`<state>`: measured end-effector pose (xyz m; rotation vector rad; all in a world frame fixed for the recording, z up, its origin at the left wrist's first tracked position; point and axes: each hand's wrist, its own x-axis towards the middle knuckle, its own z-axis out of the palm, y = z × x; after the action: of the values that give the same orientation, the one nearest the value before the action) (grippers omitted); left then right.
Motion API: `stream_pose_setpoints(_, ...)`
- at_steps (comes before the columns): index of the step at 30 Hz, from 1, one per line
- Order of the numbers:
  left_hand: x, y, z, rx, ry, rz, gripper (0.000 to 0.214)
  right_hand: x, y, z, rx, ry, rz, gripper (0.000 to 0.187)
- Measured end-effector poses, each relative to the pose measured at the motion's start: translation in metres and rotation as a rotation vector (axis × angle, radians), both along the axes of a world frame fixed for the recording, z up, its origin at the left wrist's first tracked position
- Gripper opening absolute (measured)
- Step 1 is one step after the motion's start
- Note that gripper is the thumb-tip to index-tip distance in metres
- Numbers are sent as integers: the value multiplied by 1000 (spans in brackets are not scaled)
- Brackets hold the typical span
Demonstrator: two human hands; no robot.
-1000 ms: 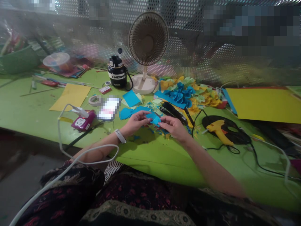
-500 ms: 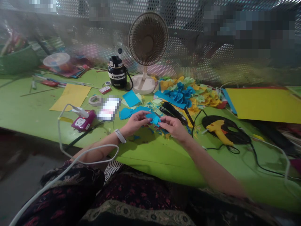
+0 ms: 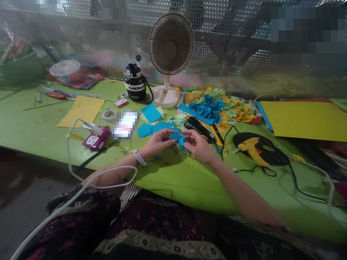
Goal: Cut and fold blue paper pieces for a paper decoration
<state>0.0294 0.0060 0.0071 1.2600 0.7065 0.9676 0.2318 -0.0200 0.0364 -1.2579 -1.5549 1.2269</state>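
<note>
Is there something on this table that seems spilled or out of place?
Small paper scraps lie strewn on the green table around the left hand and right hand, and beside the black stapler: untidy, perhaps only offcuts.

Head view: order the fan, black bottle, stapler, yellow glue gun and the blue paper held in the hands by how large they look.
1. Fan
2. Black bottle
3. Stapler and yellow glue gun: too alike to rank
4. Blue paper, smallest as it shows, though partly hidden
</note>
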Motion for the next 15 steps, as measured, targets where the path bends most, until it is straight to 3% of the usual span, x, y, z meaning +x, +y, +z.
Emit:
stream_pose_setpoints(5, 0, -2, -1, 20, 18, -55, 43, 0, 3, -1, -113, 78, 128, 42)
stream_pose_setpoints(15, -2, -3, 3, 52, 15, -55, 47, 6, 5, -1, -205, 155, 208, 43)
